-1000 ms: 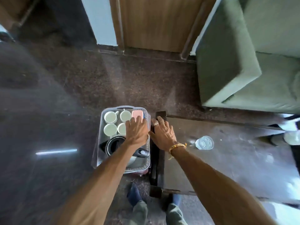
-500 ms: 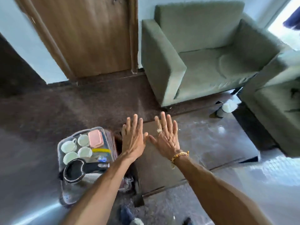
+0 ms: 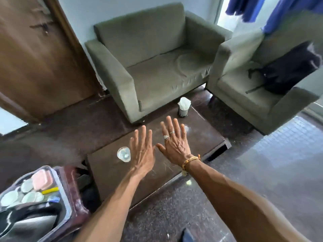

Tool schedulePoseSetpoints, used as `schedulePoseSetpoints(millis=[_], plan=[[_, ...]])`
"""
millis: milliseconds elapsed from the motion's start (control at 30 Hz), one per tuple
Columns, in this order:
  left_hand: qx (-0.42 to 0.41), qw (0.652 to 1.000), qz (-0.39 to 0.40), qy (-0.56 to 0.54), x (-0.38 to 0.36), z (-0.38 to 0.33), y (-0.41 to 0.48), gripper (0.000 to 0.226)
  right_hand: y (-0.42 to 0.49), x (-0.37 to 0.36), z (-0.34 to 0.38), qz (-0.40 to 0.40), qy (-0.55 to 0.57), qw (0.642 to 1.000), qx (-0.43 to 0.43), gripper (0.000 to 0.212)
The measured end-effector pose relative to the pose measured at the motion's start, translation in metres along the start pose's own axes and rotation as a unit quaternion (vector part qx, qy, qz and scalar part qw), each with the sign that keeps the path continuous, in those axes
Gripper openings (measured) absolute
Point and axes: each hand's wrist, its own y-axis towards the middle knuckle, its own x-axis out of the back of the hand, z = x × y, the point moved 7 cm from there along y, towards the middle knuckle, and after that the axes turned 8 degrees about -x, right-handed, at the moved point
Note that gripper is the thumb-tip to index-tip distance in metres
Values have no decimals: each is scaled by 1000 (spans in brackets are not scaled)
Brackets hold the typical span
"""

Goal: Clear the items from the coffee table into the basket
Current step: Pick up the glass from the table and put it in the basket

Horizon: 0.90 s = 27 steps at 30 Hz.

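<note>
While I am looking down, the basket (image 3: 67,194) is sitting at the far left on a dark stand, just beside the table (image 3: 201,142) and cut off by the lower-left corner of the view. Cups (image 3: 10,198), a pink box (image 3: 41,179), a yellow item (image 3: 50,190) and a black pan (image 3: 26,217) are lying inside it, blurred. A narrow gap is showing between the stand and the table's left edge. On the table near that edge a glass (image 3: 123,154) is standing upright, just left of my left hand (image 3: 142,152). That hand is hovering flat over the table, fingers spread wide, gripping nothing. My right hand (image 3: 175,143) is hovering just beside it, thumbs nearly meeting, fingers likewise splayed and holding nothing. Bare tabletop is lying open beyond both hands. At the far right corner a tissue holder (image 3: 183,107) is standing upright, close to the edge. A sofa (image 3: 148,67) is crowding the table's far side, and an armchair (image 3: 262,88) with a black bag (image 3: 288,69) is sitting off the right corner. Open floor is running along the near edge.
</note>
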Motion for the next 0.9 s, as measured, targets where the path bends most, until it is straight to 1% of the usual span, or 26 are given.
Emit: schedulePoseSetpoints(millis=[100,200,333,433,533,633,800,900], plan=[[-28,1000,6,-6,-3,-48,30,72,1,20,-54,-12,4,999,-32,92],[-32,999,11,-25,-12,-83,52,69,0,33,-99,-21,13,997,-67,91],[-68,996,35,-53,-35,-134,75,71,-6,31,-156,-10,-3,994,-110,90],[-79,993,64,-56,-52,-152,94,73,-2,22,-181,12,-2,992,-123,90],[-83,992,78,-50,-62,-156,120,72,18,16,-193,40,-18,992,-122,91],[-84,992,70,-57,-53,-150,167,73,54,21,-203,39,-12,992,-121,90],[7,993,52,-101,-34,-112,234,84,119,31,-230,36,17,984,-172,91],[38,993,65,-87,-41,-95,266,86,153,25,-245,42,30,980,-190,91]])
